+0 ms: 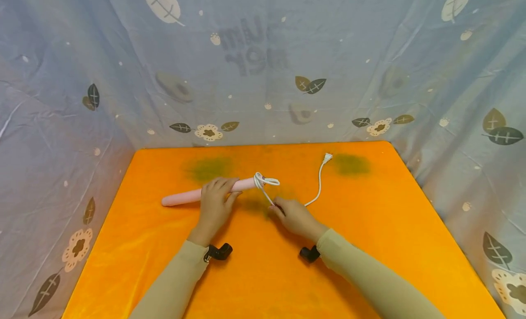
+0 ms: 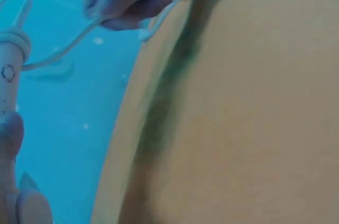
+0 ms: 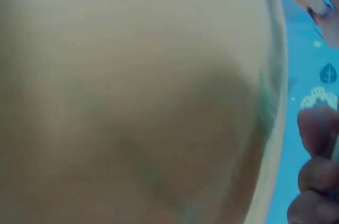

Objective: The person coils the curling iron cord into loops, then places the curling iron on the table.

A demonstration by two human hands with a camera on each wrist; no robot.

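On my remote feed I log: pale pink wand (image 1: 183, 198), white cord (image 1: 320, 182). Worktop (image 1: 263, 273): orange, smudged dull green. Curtain (image 1: 263, 99): grey-blue, cream floral print, olive and dark leaf motifs. 2 sleeves (image 1: 174, 275), plain beige.

Left grip (image 1: 215, 204) and right grip (image 1: 296, 215) curled

Head camera looked forward and down from above surface (image 1: 263, 268), farthest back, taking in far edge, both far corners and curtain (image 1: 267, 104) beyond. Left wrist camera sat low and close, rolled sideways: surface's edge ran slantwise, curtain left of it. Right wrist camera, also close, was rolled opposite way, curtain at right. Head and left wrist views shared right hand (image 1: 297, 216) and corded end of pink rod (image 1: 185, 198); head and right wrist views, right fingers (image 3: 319, 173).
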